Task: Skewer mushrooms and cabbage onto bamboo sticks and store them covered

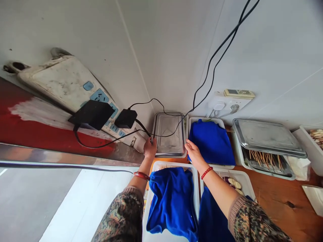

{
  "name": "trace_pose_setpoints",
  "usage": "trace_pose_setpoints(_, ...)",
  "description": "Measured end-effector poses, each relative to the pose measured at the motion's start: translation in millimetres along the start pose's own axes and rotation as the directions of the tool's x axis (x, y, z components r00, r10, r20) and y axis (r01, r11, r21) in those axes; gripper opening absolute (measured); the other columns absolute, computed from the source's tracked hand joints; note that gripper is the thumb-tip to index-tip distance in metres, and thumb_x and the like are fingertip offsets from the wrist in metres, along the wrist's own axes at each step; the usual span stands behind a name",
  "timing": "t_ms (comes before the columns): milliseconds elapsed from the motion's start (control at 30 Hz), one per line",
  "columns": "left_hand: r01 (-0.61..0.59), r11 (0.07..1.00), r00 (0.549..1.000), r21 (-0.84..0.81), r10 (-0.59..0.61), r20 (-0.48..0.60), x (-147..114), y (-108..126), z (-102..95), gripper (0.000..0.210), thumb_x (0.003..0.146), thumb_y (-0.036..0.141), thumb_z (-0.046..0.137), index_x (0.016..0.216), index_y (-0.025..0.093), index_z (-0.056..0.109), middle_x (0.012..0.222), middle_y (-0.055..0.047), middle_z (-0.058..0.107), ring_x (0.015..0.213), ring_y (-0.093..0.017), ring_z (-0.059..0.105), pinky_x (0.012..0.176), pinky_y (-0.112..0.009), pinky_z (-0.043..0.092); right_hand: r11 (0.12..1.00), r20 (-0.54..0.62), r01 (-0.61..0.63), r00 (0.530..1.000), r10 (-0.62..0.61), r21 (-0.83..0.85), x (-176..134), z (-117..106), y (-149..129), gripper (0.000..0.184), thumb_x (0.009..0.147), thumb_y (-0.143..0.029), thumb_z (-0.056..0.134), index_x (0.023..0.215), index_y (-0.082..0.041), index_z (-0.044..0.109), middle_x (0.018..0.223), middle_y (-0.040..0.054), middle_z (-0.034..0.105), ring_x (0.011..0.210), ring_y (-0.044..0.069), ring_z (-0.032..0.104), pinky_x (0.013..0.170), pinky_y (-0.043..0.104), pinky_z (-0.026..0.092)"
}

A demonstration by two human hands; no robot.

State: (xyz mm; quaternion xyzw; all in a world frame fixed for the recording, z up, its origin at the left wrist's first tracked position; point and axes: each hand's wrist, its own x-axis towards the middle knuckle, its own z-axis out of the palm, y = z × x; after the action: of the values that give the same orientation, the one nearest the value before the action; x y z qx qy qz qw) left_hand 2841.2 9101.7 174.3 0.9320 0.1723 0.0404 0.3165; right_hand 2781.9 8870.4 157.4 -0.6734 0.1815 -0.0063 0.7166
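A rectangular metal tray lid (169, 134) lies in the corner by the wall. My left hand (149, 148) is closed on its left edge, with a red bangle on the wrist. At the lid's right edge, the fingers of my right hand (194, 152) are pressed together, gripping the side; a red bead bracelet circles that wrist. What sits under the lid is mostly hidden. Just right of it, a blue cloth (210, 141) covers a white tray. Another blue cloth (173, 201) is draped over a white tray (195, 173) of skewers, between my forearms.
Black cables (214, 64) hang from above and cross the lid. Plugged adapters (92, 115) jut from a socket strip (63, 79) on the left. To the right, a metal tray (270, 134) sits over skewers (264, 159). Sliced vegetables (234, 183) lie below my right forearm.
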Motion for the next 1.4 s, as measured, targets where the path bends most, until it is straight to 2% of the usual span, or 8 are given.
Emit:
trace_pose_setpoints(333,-0.114,0.993,0.994,0.029,0.114,0.006,18.9,2.7,16.9,0.027,0.091,0.034,0.047,0.099,0.016,0.066,0.100,-0.017,0.070,0.107,-0.033,0.064,0.093,-0.046,0.049,0.957,0.061,0.089,0.995,-0.075,-0.277,0.7,-2.0,0.7,0.044,0.086,-0.040,0.062,0.125,-0.020,0.065,0.135,0.0138,0.063,0.124,0.028,0.061,0.107,0.048,0.046)
trace_pose_setpoints(467,-0.182,0.983,0.983,0.029,0.183,-0.003,12.9,1.8,23.7,0.028,0.089,0.031,0.052,0.108,0.013,0.061,0.113,-0.020,0.065,0.118,-0.033,0.057,0.102,-0.049,0.043,0.922,0.065,0.126,0.992,-0.109,-0.367,-6.4,-10.0,-8.6,0.034,0.085,-0.029,0.062,0.118,-0.021,0.069,0.141,0.0111,0.058,0.131,0.027,0.052,0.109,0.046,0.045)
trace_pose_setpoints(567,-0.233,0.972,0.972,0.014,0.234,-0.010,2.0,-3.2,24.7,0.029,0.088,0.028,0.055,0.113,0.014,0.058,0.126,-0.019,0.060,0.127,-0.032,0.050,0.108,-0.049,0.039,0.896,0.086,0.182,0.983,-0.161,-0.406,-22.7,-21.2,-13.1,0.031,0.089,-0.028,0.058,0.117,-0.022,0.069,0.134,0.0098,0.062,0.124,0.024,0.058,0.102,0.042,0.051)
trace_pose_setpoints(767,-0.404,0.915,0.914,-0.020,0.402,-0.050,-49.8,-29.1,-5.3,0.031,0.089,0.028,0.053,0.116,0.014,0.057,0.110,-0.015,0.063,0.111,-0.029,0.059,0.098,-0.046,0.047,0.770,0.322,0.358,0.923,-0.208,-0.528,-87.6,-44.1,0.2,0.025,0.098,-0.031,0.047,0.111,-0.025,0.068,0.107,0.0059,0.075,0.096,0.020,0.071,0.085,0.036,0.059)
trace_pose_setpoints(933,-0.437,0.898,0.900,0.049,0.437,0.011,-122.6,-61.7,-38.8,0.029,0.089,0.031,0.057,0.115,0.019,0.059,0.108,-0.012,0.063,0.108,-0.028,0.057,0.097,-0.047,0.046,0.630,0.410,0.438,0.890,-0.201,-0.641,-117.0,-39.9,18.0,0.030,0.089,-0.021,0.060,0.118,-0.019,0.065,0.117,0.0141,0.070,0.113,0.030,0.063,0.101,0.050,0.050)
trace_pose_setpoints(1067,-0.473,0.878,0.878,0.081,0.460,0.134,-161.5,-86.1,-49.6,0.033,0.084,0.027,0.064,0.117,0.020,0.059,0.113,-0.012,0.061,0.108,-0.029,0.057,0.096,-0.047,0.047,0.500,0.424,0.462,0.884,-0.196,-0.733,-125.2,-30.9,15.7,0.025,0.089,-0.017,0.059,0.112,-0.017,0.068,0.104,0.0147,0.070,0.104,0.031,0.063,0.095,0.050,0.052)
trace_pose_setpoints(1233,-0.425,0.903,0.903,0.057,0.419,0.099,-171.0,-96.5,-43.5,0.022,0.083,0.021,0.063,0.104,0.019,0.061,0.102,-0.010,0.062,0.099,-0.028,0.059,0.091,-0.046,0.049,0.570,0.415,0.502,0.863,-0.288,-0.650,-147.3,-38.1,9.8,0.024,0.093,-0.020,0.055,0.113,-0.024,0.068,0.104,0.0083,0.067,0.100,0.024,0.064,0.094,0.040,0.053)
trace_pose_setpoints(1400,-0.385,0.923,0.922,-0.006,0.385,0.049,-169.1,-83.0,-44.7,0.007,0.079,0.015,0.059,0.083,0.021,0.057,0.096,-0.007,0.062,0.097,-0.026,0.060,0.090,-0.046,0.049,0.668,0.257,0.414,0.910,-0.326,-0.618,-148.6,-49.4,15.3,0.021,0.090,-0.026,0.058,0.108,-0.022,0.067,0.091,0.0058,0.066,0.081,0.022,0.064,0.081,0.039,0.055)
